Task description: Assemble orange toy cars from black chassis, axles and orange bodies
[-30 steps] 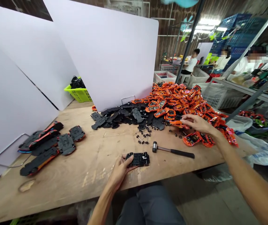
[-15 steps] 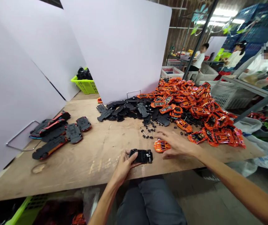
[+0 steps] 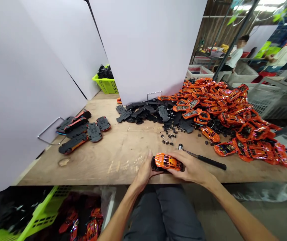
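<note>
At the near edge of the wooden table (image 3: 113,160), both my hands hold one toy car. My left hand (image 3: 143,170) grips the black chassis at its left end. My right hand (image 3: 190,166) presses an orange car body (image 3: 167,161) down onto that chassis, fingers curled over it. A small black hammer (image 3: 203,158) lies on the table just behind my right hand. Loose wheel axles (image 3: 167,138) are scattered a little farther back.
A big heap of orange car bodies (image 3: 228,110) fills the right side, with black chassis plates (image 3: 153,113) beside it. Several upturned assembled cars (image 3: 83,129) lie at the left. White divider boards (image 3: 143,43) stand behind. A green basket (image 3: 48,214) holding cars sits under the table. People work at back right.
My right hand carried an orange body from the pile to the chassis in my left hand and set it on top. The camera view shifted left and down.
</note>
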Available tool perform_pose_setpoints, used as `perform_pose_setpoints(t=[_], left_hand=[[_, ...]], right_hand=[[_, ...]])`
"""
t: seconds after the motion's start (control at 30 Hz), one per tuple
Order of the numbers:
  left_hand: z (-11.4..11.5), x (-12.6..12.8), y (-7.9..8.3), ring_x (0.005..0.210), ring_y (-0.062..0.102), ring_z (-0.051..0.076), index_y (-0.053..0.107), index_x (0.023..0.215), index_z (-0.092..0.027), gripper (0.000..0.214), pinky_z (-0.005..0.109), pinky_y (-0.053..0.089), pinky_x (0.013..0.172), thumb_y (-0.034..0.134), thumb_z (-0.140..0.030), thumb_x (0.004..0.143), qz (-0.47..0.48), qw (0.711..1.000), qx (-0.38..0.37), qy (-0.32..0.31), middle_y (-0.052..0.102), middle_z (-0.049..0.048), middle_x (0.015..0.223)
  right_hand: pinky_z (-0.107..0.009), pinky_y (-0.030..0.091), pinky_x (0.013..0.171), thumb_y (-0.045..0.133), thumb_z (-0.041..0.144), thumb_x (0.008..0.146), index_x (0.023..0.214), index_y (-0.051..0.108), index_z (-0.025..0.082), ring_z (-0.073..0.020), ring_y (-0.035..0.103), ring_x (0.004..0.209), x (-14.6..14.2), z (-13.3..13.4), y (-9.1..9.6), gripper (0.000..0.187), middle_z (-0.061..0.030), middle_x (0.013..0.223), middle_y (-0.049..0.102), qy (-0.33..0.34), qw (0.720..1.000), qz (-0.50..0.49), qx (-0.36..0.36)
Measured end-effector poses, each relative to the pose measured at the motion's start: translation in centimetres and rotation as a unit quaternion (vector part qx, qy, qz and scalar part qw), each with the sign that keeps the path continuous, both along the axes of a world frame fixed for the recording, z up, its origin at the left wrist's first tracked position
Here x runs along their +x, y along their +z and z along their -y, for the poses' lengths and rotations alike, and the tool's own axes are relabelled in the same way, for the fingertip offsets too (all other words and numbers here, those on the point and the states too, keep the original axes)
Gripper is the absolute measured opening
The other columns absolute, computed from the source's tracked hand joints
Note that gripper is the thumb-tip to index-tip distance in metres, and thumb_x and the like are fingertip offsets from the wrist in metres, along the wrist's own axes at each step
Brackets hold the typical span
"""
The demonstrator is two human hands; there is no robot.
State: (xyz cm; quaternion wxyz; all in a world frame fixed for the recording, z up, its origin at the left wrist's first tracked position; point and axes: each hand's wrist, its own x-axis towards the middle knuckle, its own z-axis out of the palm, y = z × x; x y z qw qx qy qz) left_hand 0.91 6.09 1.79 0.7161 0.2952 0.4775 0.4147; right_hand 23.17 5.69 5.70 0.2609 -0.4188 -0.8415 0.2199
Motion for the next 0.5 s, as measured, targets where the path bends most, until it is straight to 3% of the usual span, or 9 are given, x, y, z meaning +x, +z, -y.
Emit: perform_pose_setpoints(t=[0.2, 0.37, 0.5], left_hand=[[0.5, -0.4, -0.4, 0.096, 0.075, 0.025, 0.052, 0.089, -0.022, 0.057, 0.043, 0.064, 0.087, 0.092, -0.055, 0.066, 0.011, 1.0, 0.003, -0.003, 0.075, 0.0031, 0.093], [0.4, -0.4, -0.7, 0.091, 0.076, 0.024, 0.049, 0.09, -0.022, 0.06, 0.042, 0.064, 0.083, 0.092, -0.056, 0.066, 0.017, 1.0, -0.006, -0.007, 0.075, 0.0038, 0.096], [0.4, -0.3, -0.7, 0.088, 0.075, 0.024, 0.048, 0.091, -0.022, 0.059, 0.04, 0.063, 0.08, 0.091, -0.054, 0.068, 0.015, 1.0, -0.011, 0.001, 0.074, 0.0032, 0.094]], right_hand=[[-0.045, 0.055, 0.107, 0.069, 0.027, 0.091, 0.144, 0.055, 0.027, -0.0284, 0.066, 0.123, -1.2, -0.7, -2.2, 0.054, -0.0106, 0.135, 0.068, 0.047, 0.999, 0.009, -0.016], [-0.053, 0.052, 0.111, 0.073, 0.037, 0.092, 0.149, 0.047, 0.026, -0.033, 0.059, 0.133, -1.1, -0.3, -3.7, 0.064, -0.015, 0.144, 0.061, 0.023, 0.999, 0.034, -0.01], [-0.052, 0.052, 0.11, 0.066, 0.043, 0.098, 0.152, 0.042, 0.025, -0.0321, 0.057, 0.134, -1.2, 0.4, -5.0, 0.062, -0.0157, 0.144, 0.058, 0.014, 0.997, 0.081, 0.011]])
